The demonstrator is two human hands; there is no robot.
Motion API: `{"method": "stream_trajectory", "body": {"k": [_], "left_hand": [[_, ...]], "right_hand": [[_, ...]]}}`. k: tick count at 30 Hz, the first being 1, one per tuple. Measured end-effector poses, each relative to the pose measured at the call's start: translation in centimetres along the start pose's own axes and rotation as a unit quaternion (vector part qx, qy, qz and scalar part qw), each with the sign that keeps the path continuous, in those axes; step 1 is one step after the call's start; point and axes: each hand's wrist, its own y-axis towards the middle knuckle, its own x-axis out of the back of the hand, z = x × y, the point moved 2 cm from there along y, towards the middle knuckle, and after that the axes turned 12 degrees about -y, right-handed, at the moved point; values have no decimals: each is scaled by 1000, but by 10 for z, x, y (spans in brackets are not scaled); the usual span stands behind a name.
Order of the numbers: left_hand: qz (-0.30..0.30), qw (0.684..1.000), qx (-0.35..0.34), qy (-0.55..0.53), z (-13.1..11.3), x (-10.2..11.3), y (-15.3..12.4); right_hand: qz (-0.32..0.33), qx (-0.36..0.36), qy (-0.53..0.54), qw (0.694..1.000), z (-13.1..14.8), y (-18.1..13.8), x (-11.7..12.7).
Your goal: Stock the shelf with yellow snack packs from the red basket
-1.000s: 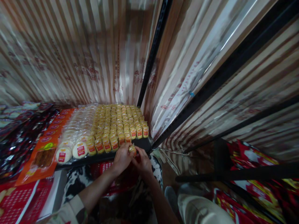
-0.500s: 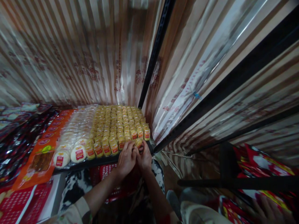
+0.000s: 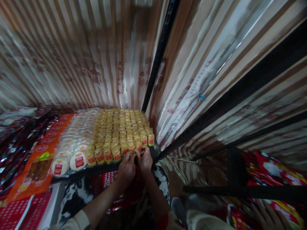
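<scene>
Yellow snack packs (image 3: 121, 131): small, glossy, roughly block-shaped wrapped pieces with red-and-white labels on the front row, set in tight rows just below the centre of the frame. They fill the right part of a dark shelf (image 3: 96, 168), up to a black upright post (image 3: 158, 60).

Left hand (image 3: 126, 169) and right hand (image 3: 145, 159): side by side at the front edge of the rows, lower centre. Fingertips of both rest on the front packs at the right end; fingers bent, knuckles toward the camera. Whether either hand grips a pack cannot be told, since the fingers hide it.

Round white cakes (image 3: 72, 150): flat discs in clear shiny film with red labels, stacked in rows just left of the yellow packs.

Orange packets (image 3: 38, 159): flat, printed, lying left of the cakes. Dark glossy bags (image 3: 11, 143) at the left edge.

Red plastic basket (image 3: 112, 179): lattice-walled, under the shelf, behind the forearms.

Striped backing (image 3: 72, 57): sheet of cream and brown stripes with red print, crinkled and reflective, covering the upper frame.

Red and yellow bags (image 3: 271, 172): glossy, lower right, behind black bars.
</scene>
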Motion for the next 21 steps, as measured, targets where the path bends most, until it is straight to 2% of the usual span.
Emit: {"method": "stream_trajectory", "body": {"k": [8,15,21], "left_hand": [[-3,1000,-2,14,7,-6,-2],[4,1000,-6,12,9,-11,-2],[-16,1000,-5,10,13,-14,-4]], "right_hand": [[-56,72,66,994,-4,-3,-3],[-106,134,55,984,-14,-4,-9],[-120,158,58,978,-15,-5,-12]]}}
